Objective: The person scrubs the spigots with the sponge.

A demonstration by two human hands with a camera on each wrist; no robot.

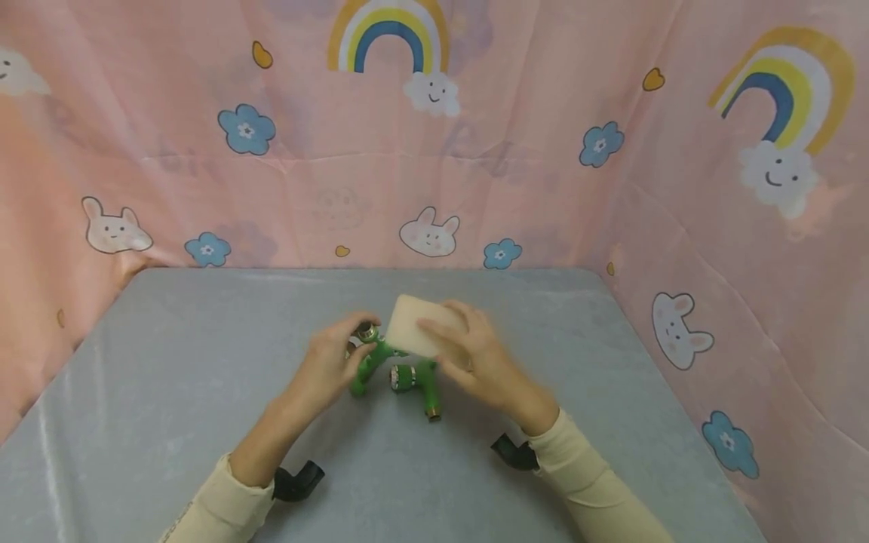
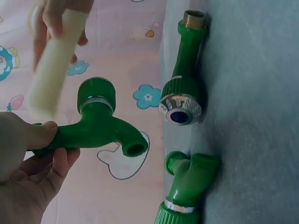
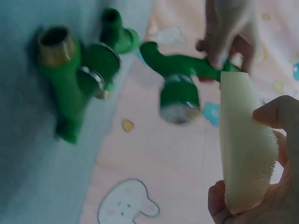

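Note:
A green plastic tap [image 2: 96,128] is pinched near one end by my left hand [image 1: 333,354], its ribbed handle and bent spout exposed in the left wrist view. In my right hand [image 1: 485,351] is a thick cream sponge block [image 1: 424,326], gripped between thumb and fingers. The far end of the sponge [image 3: 245,144] lies close to the held end of the tap; whether they touch I cannot tell. Below the hands, a second green tap [image 1: 428,388] with a silver-faced handle and brass threaded end lies on the table. Another green tap [image 2: 187,182] rests beside it, partly covered in the head view.
A grey cloth-covered table [image 1: 204,339] spreads under everything. Pink printed curtain [image 1: 305,188] hangs behind and at both sides. Black curved pieces [image 1: 299,481] show at both wrists.

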